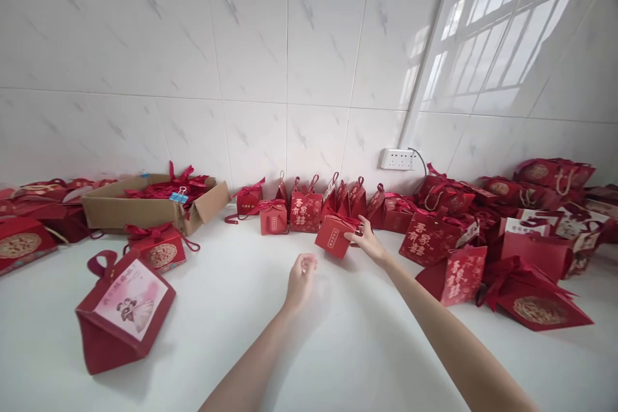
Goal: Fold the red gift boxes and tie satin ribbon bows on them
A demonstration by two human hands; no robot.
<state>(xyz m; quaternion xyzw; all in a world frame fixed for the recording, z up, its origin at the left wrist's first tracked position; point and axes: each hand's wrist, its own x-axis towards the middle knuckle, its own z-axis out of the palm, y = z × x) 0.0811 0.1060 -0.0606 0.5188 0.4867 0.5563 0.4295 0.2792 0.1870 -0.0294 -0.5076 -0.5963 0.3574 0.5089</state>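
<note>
My right hand [369, 241] grips the right side of a small red gift box [333, 236] with a ribbon on top and a pale printed label on its front. The box is tilted just above or on the white tabletop. My left hand [300, 280] is apart from it, to the lower left, with fingers curled in and nothing visible in them. Behind the held box stand a red gift box with white characters [306, 211] and a smaller red box with a bow [273, 217].
An open cardboard box [140, 212] of red ribbons stands at the back left. A tilted gift box with a couple's picture [128, 309] lies at the front left. Several red boxes [463, 273] crowd the right side. A power strip [400, 159] is on the tiled wall.
</note>
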